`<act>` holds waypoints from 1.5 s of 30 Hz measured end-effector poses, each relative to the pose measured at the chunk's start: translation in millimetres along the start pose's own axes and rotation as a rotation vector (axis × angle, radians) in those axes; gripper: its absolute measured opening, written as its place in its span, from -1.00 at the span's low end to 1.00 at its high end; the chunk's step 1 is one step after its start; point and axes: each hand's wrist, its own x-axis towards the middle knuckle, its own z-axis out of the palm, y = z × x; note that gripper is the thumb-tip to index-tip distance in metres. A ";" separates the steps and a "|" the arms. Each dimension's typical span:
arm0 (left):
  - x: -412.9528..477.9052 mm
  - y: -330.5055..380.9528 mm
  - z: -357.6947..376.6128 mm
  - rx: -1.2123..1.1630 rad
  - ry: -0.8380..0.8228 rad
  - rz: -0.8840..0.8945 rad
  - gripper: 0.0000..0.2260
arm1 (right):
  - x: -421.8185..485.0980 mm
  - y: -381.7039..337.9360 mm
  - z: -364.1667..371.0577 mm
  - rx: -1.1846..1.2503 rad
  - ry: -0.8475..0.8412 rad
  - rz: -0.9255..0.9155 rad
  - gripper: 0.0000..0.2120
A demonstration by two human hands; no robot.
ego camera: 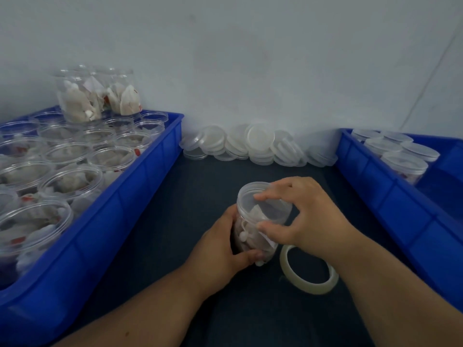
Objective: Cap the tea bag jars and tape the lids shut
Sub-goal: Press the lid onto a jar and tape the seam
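So, caught mid-capping over the dark bench (190,201). Had the jar (250,234) of tea bags front and centre: clear plastic, with bags and a small tag showing through the side. Couldn't tell whether standing on the bench or lifted just off it. Held low on the body by the left hand (220,246), with the grip wrapped round the jar and the thumb across the near side by the base. Topped with a clear lid (273,211), pinched from above by the right hand (308,214), with the grip curled over it, fingertips on the far rim and thumb on the near rim. Honestly couldn't say whether seated all the way down or only resting there.

Spotted the tape roll (315,289) lying flat on the bench just right of the jar and a bit nearer, partly hidden by the right wrist.

Left of the jar, well apart: a blue tray (125,221) packed with open jars (72,181) of tea bags, plus two stacked jars (97,93) perched on top of those at the far end. Behind the jar, up against the pale wall (250,58): a heap of loose lids (250,144), some leaning, some flat. Right of the jar: a second blue tray (375,186) with a handful of capped jars (400,156) bunched at its far end.
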 end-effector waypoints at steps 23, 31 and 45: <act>2.2 -0.9 -1.6 0.037 0.002 -0.002 -0.32 | 11.2 -8.1 -12.0 0.013 -0.144 -0.012 -0.54; 2.6 -1.7 -3.5 0.060 -0.020 -0.023 -0.27 | 21.5 1.3 -24.9 0.214 -0.331 -0.133 -0.59; 2.4 -2.5 -1.3 0.048 -0.010 0.015 -0.36 | 23.0 -17.8 -5.9 -0.219 -0.264 -0.027 -0.28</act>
